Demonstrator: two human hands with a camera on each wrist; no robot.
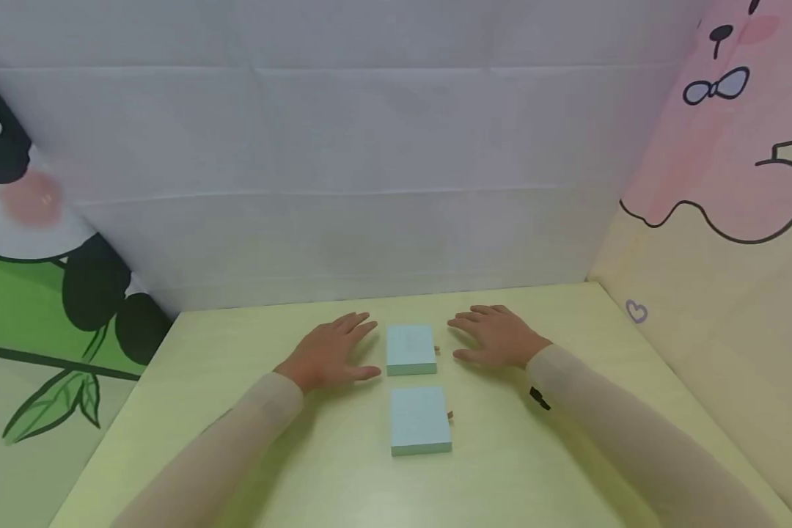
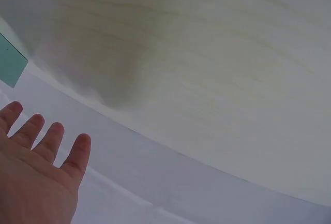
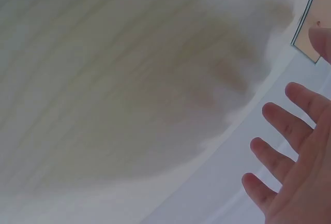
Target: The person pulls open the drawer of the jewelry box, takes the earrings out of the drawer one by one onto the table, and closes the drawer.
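Two flat pale-blue boxes lie one in front of the other on the table: the far box point(image 1: 411, 347) and the near box point(image 1: 419, 421). Each has a small brown tab jutting from its right side. In the right wrist view, a box end point(image 3: 316, 22) shows a brown panel framed in teal. My left hand point(image 1: 330, 352) is spread just left of the far box, thumb tip near its front corner. To the right of that box, my right hand point(image 1: 498, 337) hovers with fingers apart, holding nothing. A teal box corner point(image 2: 11, 62) appears beyond the left fingers.
The pale yellow table point(image 1: 343, 484) meets a creased white backdrop point(image 1: 369, 235) behind the hands. A panda-patterned wall point(image 1: 13, 308) stands at left, a pink cartoon wall point(image 1: 719, 161) at right. A small black object point(image 1: 539, 398) shows at the right cuff.
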